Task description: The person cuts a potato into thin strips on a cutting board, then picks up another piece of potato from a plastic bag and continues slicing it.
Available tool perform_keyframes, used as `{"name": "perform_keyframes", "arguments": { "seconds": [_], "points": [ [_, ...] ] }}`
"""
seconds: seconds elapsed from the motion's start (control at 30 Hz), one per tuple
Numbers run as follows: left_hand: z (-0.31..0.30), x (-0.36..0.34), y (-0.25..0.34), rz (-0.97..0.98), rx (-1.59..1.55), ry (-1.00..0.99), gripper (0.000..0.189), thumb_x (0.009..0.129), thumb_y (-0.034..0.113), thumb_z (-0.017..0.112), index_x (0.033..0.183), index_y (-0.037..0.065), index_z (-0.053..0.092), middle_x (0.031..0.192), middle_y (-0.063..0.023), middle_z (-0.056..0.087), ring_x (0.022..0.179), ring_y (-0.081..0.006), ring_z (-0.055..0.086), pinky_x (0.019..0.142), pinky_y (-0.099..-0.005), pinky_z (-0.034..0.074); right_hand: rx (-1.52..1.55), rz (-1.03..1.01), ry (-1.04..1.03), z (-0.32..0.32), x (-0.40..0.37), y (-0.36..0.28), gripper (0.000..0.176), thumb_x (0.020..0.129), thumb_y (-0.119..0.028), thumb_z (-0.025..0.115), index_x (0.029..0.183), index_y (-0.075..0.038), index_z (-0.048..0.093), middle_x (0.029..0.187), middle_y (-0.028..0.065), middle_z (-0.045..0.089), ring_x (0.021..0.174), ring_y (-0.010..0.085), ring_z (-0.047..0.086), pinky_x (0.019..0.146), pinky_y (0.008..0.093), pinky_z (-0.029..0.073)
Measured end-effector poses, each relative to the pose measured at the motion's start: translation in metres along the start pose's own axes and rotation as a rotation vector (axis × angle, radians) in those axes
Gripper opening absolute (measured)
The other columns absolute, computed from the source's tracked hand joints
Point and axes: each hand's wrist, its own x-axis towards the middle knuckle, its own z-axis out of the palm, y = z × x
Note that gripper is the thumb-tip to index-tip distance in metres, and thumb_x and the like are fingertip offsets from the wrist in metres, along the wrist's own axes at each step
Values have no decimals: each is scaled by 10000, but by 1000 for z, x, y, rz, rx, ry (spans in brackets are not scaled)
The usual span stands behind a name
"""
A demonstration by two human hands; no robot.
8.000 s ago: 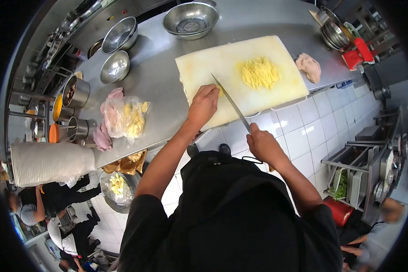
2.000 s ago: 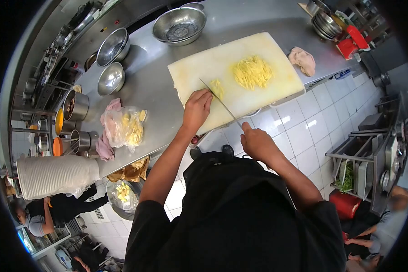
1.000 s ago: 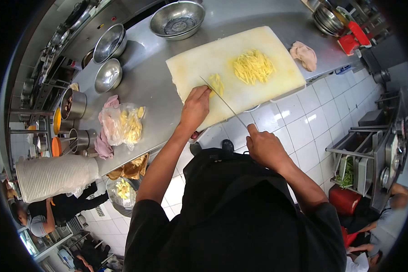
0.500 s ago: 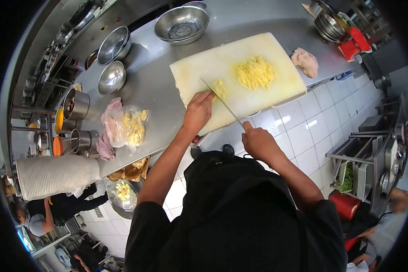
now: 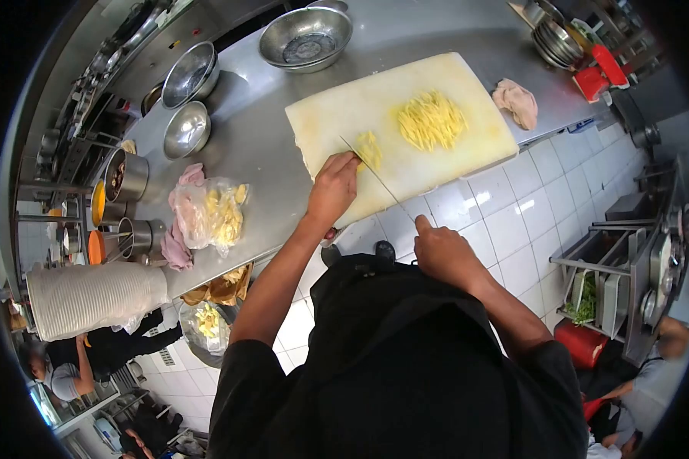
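Observation:
In the head view my right hand [image 5: 445,252] is wrapped round the handle of a knife [image 5: 377,177], its long blade reaching up and left over the white cutting board [image 5: 321,115]. My left hand [image 5: 335,186] rests closed at the board's near left edge, fingertips bent down against the blade. Under them shows a bit of yellow food that looks like potato, mostly hidden. A few cut strips [image 5: 369,147] lie just right of the blade. Farther right on the board is a larger pile of yellow strips [image 5: 432,122].
Metal bowls [image 5: 306,40] stand beyond the board and at the left. A plastic bag [image 5: 226,214] of yellow pieces lies on the steel counter [image 5: 272,191], left of my arm. Stacked white containers [image 5: 96,298] are at lower left. A pink cloth [image 5: 517,103] sits right of the board.
My right hand has moved slightly down and right, drawing the knife back. The left hand stays almost in place at the blade.

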Motion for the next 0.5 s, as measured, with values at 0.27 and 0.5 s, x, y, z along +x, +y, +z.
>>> {"name": "perform_keyframes", "arguments": {
  "seconds": [0.27,0.5],
  "points": [
    [3,-1,-1,-12,-28,26,172,872,-51,663,1028,-47,735,1115,-164,723,1024,-344,683,906,-411,567,50,-42,59,10,16,10,221,972,-105,503,1113,64,527,830,345,688,823,536,684,806,608,541],
    [3,-4,-1,-22,-2,67,128,896,-33,694,1011,-39,750,1097,-153,732,983,-336,698,861,-404,583,18,-50,80,7,-6,12,232,1008,-163,550,1112,41,510,742,308,676,747,525,664,738,614,519]
  ]
}}
